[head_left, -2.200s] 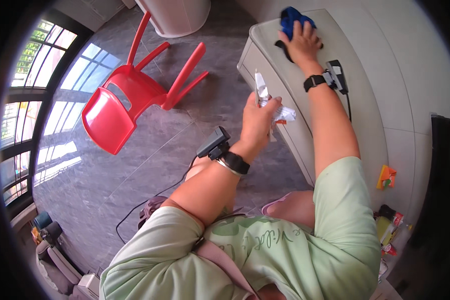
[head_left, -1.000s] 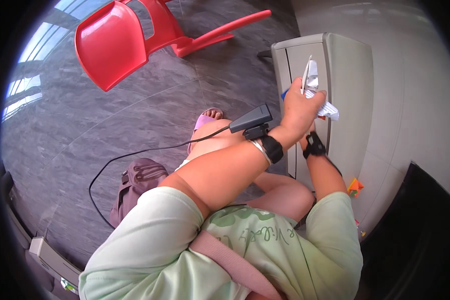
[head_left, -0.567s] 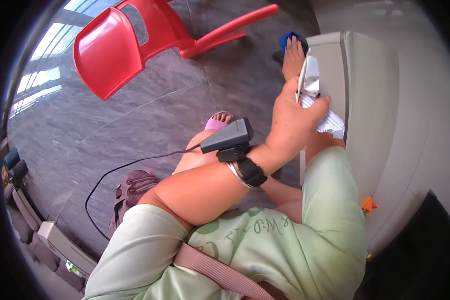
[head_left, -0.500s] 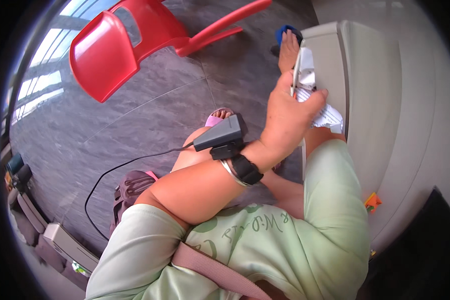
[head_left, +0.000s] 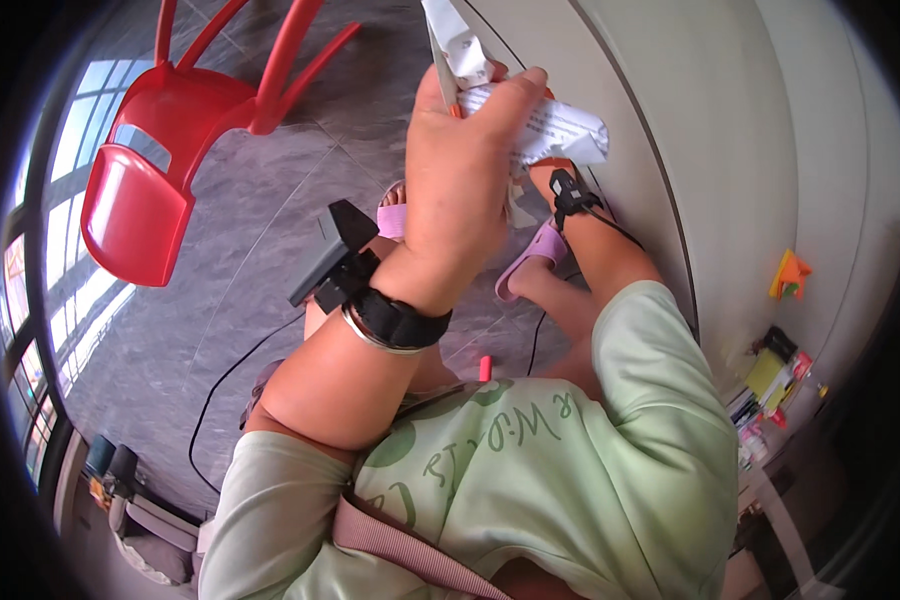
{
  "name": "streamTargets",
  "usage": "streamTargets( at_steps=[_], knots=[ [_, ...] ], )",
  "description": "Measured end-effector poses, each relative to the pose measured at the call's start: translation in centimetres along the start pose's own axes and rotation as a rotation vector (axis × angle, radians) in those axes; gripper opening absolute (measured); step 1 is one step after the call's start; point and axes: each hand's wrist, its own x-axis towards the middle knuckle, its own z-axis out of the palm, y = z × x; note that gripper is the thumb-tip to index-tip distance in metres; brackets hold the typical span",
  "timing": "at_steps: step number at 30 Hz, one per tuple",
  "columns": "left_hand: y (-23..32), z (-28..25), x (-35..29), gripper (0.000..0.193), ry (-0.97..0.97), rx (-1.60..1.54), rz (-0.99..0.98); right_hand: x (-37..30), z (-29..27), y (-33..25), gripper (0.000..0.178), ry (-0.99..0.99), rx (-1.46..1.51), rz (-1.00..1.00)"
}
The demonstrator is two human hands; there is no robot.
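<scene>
My left hand (head_left: pixel 462 185) is raised at the top centre, closed on crumpled white printed paper (head_left: pixel 560 130). A second crumpled white part (head_left: pixel 460 45) sticks up beyond the fingers. Along it runs a thin, pale, stiff edge with a small orange spot, whose kind I cannot make out. A black strap with a dark grey box (head_left: pixel 335 252) sits on the left wrist. My right forearm (head_left: pixel 618 240) reaches forward below the paper, with a small black device (head_left: pixel 572 195) strapped at its wrist. The paper and the left hand hide the right hand's fingers.
A red plastic chair (head_left: pixel 135 215) lies tipped on the grey tiled floor (head_left: pixel 240 210) at the far left. Smooth beige furniture (head_left: pixel 660 70) stands on the right. Black cables (head_left: pixel 215 385) trail beside my arms. Small colourful items (head_left: pixel 770 390) lie at the right.
My left hand has moved left and up in the picture with the paper. The view has shifted, so the right wrist device now shows. A hand beside something blue, visible earlier, is out of sight.
</scene>
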Motion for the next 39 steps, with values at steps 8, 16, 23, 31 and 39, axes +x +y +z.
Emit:
streamTargets(
  at_steps=[8, 16, 23, 31, 39],
  knots=[
    [-1.3, 1.5, -2.0, 0.016, -0.101, 0.133, -0.024, -13.5, 1.5, -2.8, 0.053, -0.218, 0.017, -0.089],
    [-2.5, 1.4, -1.9, 0.018, -0.093, 0.071, 0.056, -11.2, -8.2, 3.0, 0.044, 0.006, 0.091, 0.124],
    [-2.2, 1.2, -1.7, 0.013, -0.025, 0.075, 0.121, -5.6, -17.9, 10.1, 0.033, 0.611, -0.094, 0.588],
    [-2.6, 1.1, -1.0, 0.015, 0.005, 0.061, 0.145, -9.3, -18.4, 13.1, 0.036, 0.613, 0.409, 0.295],
    [-2.0, 1.3, -1.1, 0.015, -0.075, 0.043, 0.059, -23.5, -15.6, 9.6, 0.030, 0.553, 0.651, 0.330]
  ],
)
